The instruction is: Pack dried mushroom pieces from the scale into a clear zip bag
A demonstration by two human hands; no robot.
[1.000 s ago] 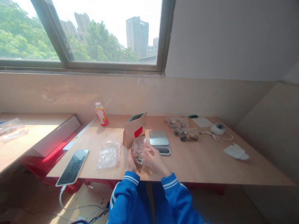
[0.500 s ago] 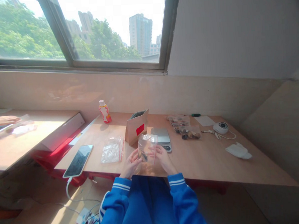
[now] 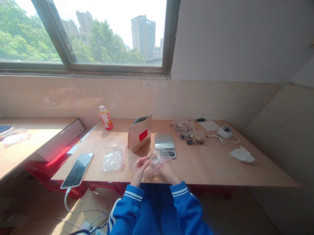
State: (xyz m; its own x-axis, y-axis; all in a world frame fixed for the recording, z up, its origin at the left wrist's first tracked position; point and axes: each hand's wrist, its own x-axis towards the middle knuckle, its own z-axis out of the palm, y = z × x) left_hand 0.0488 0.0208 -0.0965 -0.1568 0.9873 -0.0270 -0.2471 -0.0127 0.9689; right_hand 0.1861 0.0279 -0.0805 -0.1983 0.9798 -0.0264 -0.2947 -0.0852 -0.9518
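Note:
My left hand [image 3: 139, 168] is closed at the left side of a clear zip bag [image 3: 159, 159], thumb and fingers pinched together. My right hand [image 3: 167, 170] grips the same bag from the right, its fingers partly covered by the shiny plastic. The bag is crumpled and tilted above the table's front edge, with its red zip strip slanting across the right hand. Its contents are hard to make out. Just beyond is a small silver scale [image 3: 164, 141], partly overlapped by the bag. A brown paper pouch [image 3: 139, 134] with a red label stands behind my left hand.
Empty clear bags [image 3: 112, 158] and a phone [image 3: 77, 170] on a cable lie to the left. A drink bottle [image 3: 106, 118] stands at the back. Filled zip bags [image 3: 194, 138], a white round device [image 3: 224, 132] and a crumpled tissue [image 3: 242, 154] lie right.
The zip bag has turned from upright to tilted, its red strip swinging down over my right hand. At the neighbouring table, another person's hand has left view. The camera has shifted slightly right.

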